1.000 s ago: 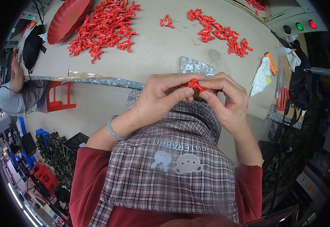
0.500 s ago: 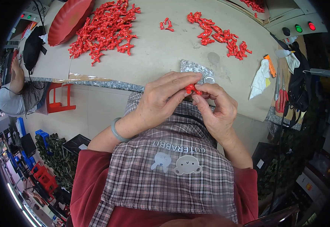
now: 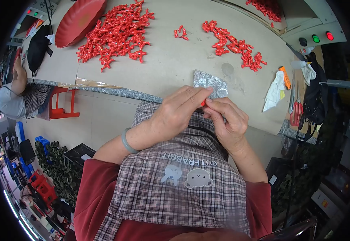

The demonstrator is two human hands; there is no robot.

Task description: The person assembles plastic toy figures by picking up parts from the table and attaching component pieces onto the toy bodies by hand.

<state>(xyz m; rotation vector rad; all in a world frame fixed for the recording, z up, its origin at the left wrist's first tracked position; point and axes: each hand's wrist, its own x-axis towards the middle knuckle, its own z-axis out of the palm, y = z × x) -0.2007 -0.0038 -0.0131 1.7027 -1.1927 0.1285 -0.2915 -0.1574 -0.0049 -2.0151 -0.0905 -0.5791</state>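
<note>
A small glossy red plastic figure [image 3: 203, 103] sits pinched between my two hands, mostly covered by fingers. My left hand [image 3: 177, 110] is closed on it from the left, fingers long and pressed together. From the right, the thumb and forefinger of my right hand [image 3: 229, 118] pinch it too. Just beyond the fingertips, a grey speckled patch [image 3: 207, 79] lies at the table's near edge. Farther off are a large pile of similar red figures [image 3: 116, 36] on the left, a few loose red pieces [image 3: 181, 33] in the middle, and a scattered row of red figures [image 3: 235, 45] on the right.
A red scalloped bowl [image 3: 78, 24] stands at the far left of the table [image 3: 163, 60]. On the right lie a white cloth [image 3: 274, 92], an orange-handled tool [image 3: 285, 77] and red-handled scissors [image 3: 297, 114]. A control box with lit buttons [image 3: 315, 38] is at the far right. Another person [image 3: 16, 96] sits at left.
My hands have dipped slightly nearer to me and closed together, so the red figure, plainer before, is now mostly hidden. The whole view has shifted a little.
</note>
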